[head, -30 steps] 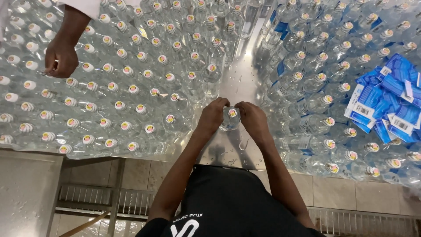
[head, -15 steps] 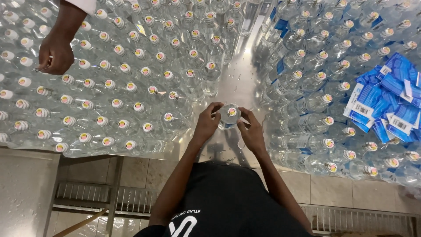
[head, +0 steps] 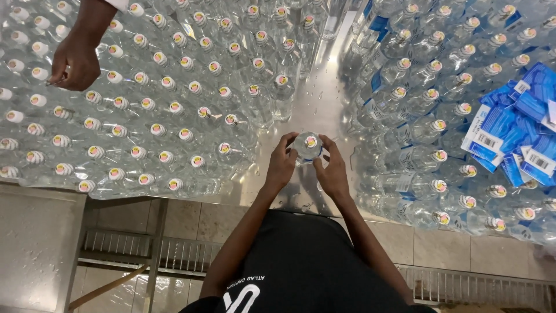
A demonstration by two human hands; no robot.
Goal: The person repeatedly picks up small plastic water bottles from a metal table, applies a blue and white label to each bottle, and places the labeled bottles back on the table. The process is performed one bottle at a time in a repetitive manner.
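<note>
One clear plastic bottle with a pale round cap (head: 307, 146) stands on the bare strip of the shiny steel table (head: 324, 104), and both hands of the person grasp it. The left hand (head: 282, 165) is on the left side of this bottle, with its fingers curled around the shoulder, and the right hand (head: 332, 172) is on the right side, with the thumb and fingers touching the bottle near the cap. The bottle is upright, as far as I can tell from above, and it is between the two hands, close to the near edge of the table. To the left of this bottle there is a big group of clear capped bottles without labels (head: 145, 104), standing in rows close together; the nearest of them is just beside the left hand. To the right of the bottle there is another crowd of clear bottles with blue labels (head: 428, 127), and past them, further right, lies a pile of loose blue and white paper labels (head: 521, 133). Far to the left of the bottle, above the unlabelled rows, a hand of another person (head: 74, 61) is half clenched over the caps; if it holds something, I cannot tell. Below the near edge of the table a metal floor grate (head: 185, 249) is visible.
</note>
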